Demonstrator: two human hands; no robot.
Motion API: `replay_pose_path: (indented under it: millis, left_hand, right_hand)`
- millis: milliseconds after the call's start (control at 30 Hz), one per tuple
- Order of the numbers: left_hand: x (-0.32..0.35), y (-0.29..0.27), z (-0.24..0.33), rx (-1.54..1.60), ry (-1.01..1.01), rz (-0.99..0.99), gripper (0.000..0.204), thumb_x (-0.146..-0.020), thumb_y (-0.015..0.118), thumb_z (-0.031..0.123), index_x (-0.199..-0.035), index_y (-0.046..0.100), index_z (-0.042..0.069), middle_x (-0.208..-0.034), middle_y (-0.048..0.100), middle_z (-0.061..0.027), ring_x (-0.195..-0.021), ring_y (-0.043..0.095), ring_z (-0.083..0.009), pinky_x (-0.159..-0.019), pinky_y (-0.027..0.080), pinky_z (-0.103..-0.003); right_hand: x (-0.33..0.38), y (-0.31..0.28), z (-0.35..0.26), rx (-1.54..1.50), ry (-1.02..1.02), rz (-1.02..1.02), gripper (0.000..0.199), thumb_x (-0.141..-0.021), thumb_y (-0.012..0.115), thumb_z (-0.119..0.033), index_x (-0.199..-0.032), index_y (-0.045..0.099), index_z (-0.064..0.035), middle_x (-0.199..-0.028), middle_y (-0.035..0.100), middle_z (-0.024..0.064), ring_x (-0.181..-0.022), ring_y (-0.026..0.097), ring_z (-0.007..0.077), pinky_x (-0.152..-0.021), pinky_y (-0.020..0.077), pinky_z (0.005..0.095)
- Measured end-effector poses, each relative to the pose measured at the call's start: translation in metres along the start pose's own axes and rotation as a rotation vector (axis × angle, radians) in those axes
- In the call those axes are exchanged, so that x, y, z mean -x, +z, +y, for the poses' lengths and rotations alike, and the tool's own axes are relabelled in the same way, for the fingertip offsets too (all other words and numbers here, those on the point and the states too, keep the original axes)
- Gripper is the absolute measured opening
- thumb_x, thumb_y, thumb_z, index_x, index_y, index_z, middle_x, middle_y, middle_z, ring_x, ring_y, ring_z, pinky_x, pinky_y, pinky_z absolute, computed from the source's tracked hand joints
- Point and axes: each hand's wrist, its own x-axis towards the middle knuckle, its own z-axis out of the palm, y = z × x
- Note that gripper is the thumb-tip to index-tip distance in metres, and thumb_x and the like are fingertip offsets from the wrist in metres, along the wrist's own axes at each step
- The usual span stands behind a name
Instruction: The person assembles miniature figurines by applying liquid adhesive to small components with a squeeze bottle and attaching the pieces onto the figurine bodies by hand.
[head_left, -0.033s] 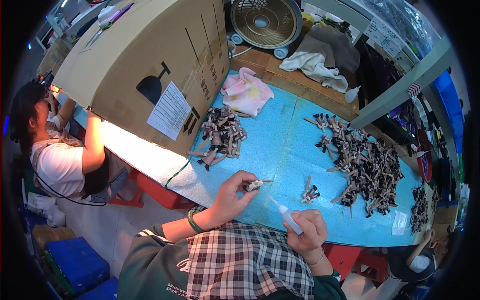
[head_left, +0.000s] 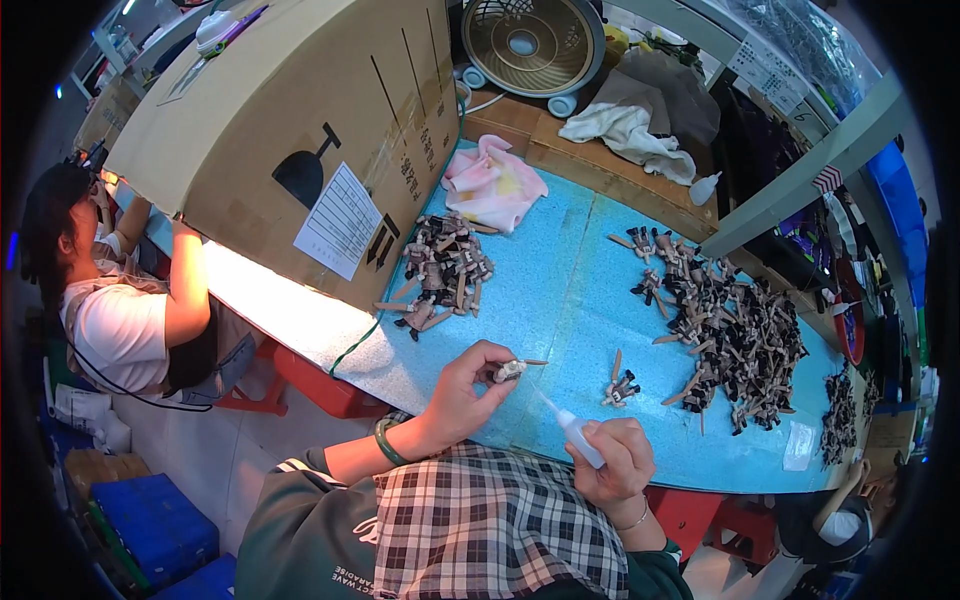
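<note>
Between thumb and fingers, my left hand (head_left: 462,398) pinches a small pale figurine (head_left: 510,371) with a thin brown stick pointing right. My right hand (head_left: 618,462) is wrapped round a white squeeze bottle (head_left: 578,436), its fine tip angled up and left toward the figurine; whether the tip touches it I cannot tell. A single dark-and-beige figurine (head_left: 621,389) lies on the blue tabletop (head_left: 550,300), beyond the bottle. One heap of similar figurines (head_left: 445,265) sits by the carton at the left, and a larger heap of figurines (head_left: 738,335) spreads across the right.
A tall cardboard carton (head_left: 330,150) walls off the left side. At the back are a pink cloth (head_left: 493,185), a fan (head_left: 522,45), a white rag (head_left: 630,140) and a small white bottle (head_left: 704,188). A grey post (head_left: 800,165) rises at right. Another person (head_left: 120,310) works at far left.
</note>
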Motion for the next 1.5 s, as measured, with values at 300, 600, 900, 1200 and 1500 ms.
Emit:
replay_pose_path:
  millis: [300, 600, 900, 1200, 1500]
  left_hand:
    - [0.0004, 0.0015, -0.0007, -0.012, 0.008, -0.016, 0.024, -0.085, 0.062, -0.003, -0.108, 0.053, 0.001, -0.099, 0.056, -0.0030, -0.089, 0.056, -0.0068, -0.078, 0.047, -0.022]
    - [0.0002, 0.0004, 0.0006, 0.002, -0.005, -0.010, 0.024, -0.085, 0.061, -0.004, -0.107, 0.053, 0.001, -0.099, 0.056, -0.0030, -0.089, 0.056, -0.0073, -0.078, 0.047, -0.023]
    - [0.0001, 0.0015, 0.0007, -0.014, -0.010, -0.045, 0.026, -0.084, 0.060, -0.005, -0.108, 0.053, 0.001, -0.099, 0.055, -0.0031, -0.088, 0.055, -0.0075, -0.079, 0.047, -0.023]
    - [-0.0004, 0.0005, 0.0002, 0.018, -0.043, -0.033, 0.027, -0.085, 0.061, -0.004, -0.110, 0.052, 0.001, -0.099, 0.056, -0.0027, -0.089, 0.055, -0.0070, -0.078, 0.047, -0.023]
    - [-0.0001, 0.0009, -0.0021, 0.064, -0.080, -0.040, 0.029, -0.086, 0.061, -0.003, -0.112, 0.051, 0.001, -0.099, 0.057, -0.0026, -0.088, 0.055, -0.0066, -0.078, 0.047, -0.022]
  right_hand:
    - [-0.0040, 0.0028, 0.0017, 0.008, -0.010, -0.018, 0.040, -0.062, 0.079, 0.000, -0.099, 0.062, -0.0017, -0.082, 0.062, 0.0093, -0.066, 0.061, 0.0223, -0.051, 0.0484, 0.0284]
    - [-0.0015, 0.0003, -0.0011, -0.007, -0.011, -0.019, 0.031, -0.070, 0.078, -0.006, -0.096, 0.061, -0.0024, -0.081, 0.059, 0.0101, -0.065, 0.058, 0.0224, -0.052, 0.0460, 0.0301]
    - [-0.0040, 0.0046, 0.0003, 0.001, -0.004, -0.039, 0.032, -0.069, 0.078, -0.006, -0.095, 0.062, -0.0030, -0.080, 0.059, 0.0092, -0.064, 0.058, 0.0216, -0.052, 0.0458, 0.0293]
    - [-0.0046, 0.0014, -0.0008, -0.001, -0.018, -0.035, 0.031, -0.069, 0.078, -0.007, -0.095, 0.062, -0.0031, -0.079, 0.060, 0.0090, -0.063, 0.058, 0.0213, -0.051, 0.0446, 0.0297]
    - [-0.0050, 0.0042, 0.0007, -0.003, -0.018, -0.040, 0.031, -0.070, 0.078, -0.007, -0.095, 0.061, -0.0030, -0.080, 0.060, 0.0092, -0.063, 0.058, 0.0215, -0.051, 0.0451, 0.0297]
